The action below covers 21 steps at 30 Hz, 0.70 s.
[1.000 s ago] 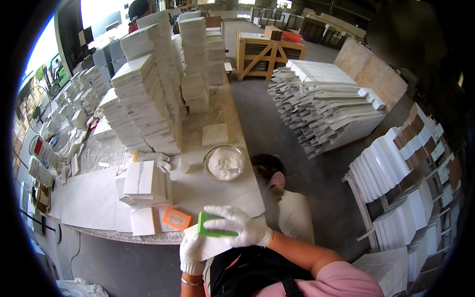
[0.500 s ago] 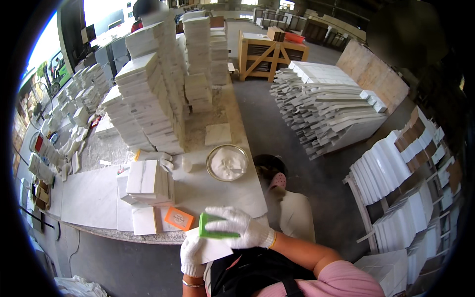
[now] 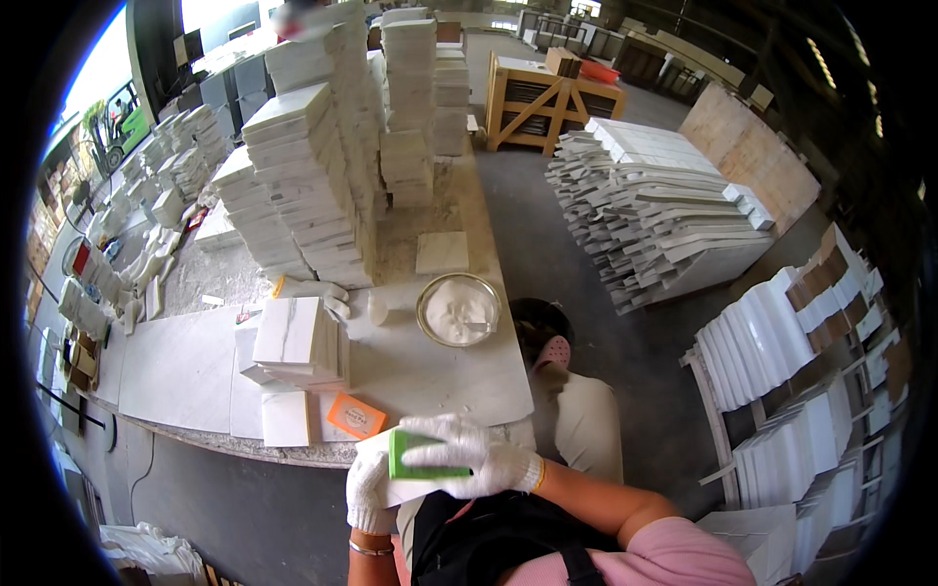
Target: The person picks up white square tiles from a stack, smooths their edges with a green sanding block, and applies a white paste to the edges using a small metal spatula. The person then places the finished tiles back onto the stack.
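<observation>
Both hands wear white knit gloves and are close to my body at the table's near edge. My left hand (image 3: pixel 366 496) grips a white tile (image 3: pixel 408 491), mostly covered by the hands. My right hand (image 3: pixel 459 451) has its fingers wrapped over a green block-shaped hand pad (image 3: pixel 398 456), which rests against the tile. Just beyond them lies an orange rectangular pad (image 3: pixel 356 416). Beside it a single white tile (image 3: pixel 285 420) lies flat, with a small stack of veined tiles (image 3: pixel 289 332) behind.
On the table (image 3: pixel 176 381) stand a metal bowl (image 3: pixel 423 327) of white powder, a whitish cup (image 3: pixel 377 310) and a spare glove (image 3: pixel 318 290). Tall tile stacks (image 3: pixel 313 186) rise behind. To the right are a pallet of stone strips (image 3: pixel 655 225), racked slabs (image 3: pixel 757 337) and a wooden crate (image 3: pixel 552 103).
The left hand and tile have tilted up and shifted slightly left, while the right hand keeps the green pad against the tile. The whole view has shifted a little.
</observation>
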Motion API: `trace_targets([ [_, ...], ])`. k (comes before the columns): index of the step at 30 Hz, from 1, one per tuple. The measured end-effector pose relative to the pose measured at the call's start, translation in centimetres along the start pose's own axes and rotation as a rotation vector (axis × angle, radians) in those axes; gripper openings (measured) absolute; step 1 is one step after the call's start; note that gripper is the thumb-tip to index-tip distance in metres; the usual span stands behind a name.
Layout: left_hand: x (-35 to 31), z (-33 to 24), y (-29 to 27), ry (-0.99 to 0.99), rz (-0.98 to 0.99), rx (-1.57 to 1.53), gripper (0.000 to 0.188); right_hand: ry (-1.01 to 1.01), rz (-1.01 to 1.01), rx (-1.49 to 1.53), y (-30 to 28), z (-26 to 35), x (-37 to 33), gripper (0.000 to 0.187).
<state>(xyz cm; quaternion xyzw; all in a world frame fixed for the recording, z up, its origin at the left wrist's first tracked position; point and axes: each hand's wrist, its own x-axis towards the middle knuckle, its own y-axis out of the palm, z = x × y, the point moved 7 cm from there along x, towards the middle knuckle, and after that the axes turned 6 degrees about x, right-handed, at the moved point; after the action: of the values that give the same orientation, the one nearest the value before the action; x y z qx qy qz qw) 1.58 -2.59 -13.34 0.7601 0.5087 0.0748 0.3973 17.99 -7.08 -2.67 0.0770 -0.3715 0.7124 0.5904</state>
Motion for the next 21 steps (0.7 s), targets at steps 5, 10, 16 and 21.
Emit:
trace_targets([
  [5,-0.5,1.0,0.0,-0.009,-0.017,0.072,0.047,0.039,-0.101,-0.127,-1.4,-1.4,0.6,0.056],
  [10,-0.2,-1.2,1.6,0.009,-0.001,-0.002,0.05,-0.035,-0.035,0.058,0.4,0.6,0.4,0.056],
  [16,-0.2,0.1,1.2,-0.004,-0.034,0.019,0.043,0.024,-0.061,-0.059,-1.2,-0.7,0.4,0.053],
  [21,-0.9,-1.6,1.1,0.051,-0.034,0.106,0.04,0.004,0.04,0.033,-0.5,1.0,1.5,0.055],
])
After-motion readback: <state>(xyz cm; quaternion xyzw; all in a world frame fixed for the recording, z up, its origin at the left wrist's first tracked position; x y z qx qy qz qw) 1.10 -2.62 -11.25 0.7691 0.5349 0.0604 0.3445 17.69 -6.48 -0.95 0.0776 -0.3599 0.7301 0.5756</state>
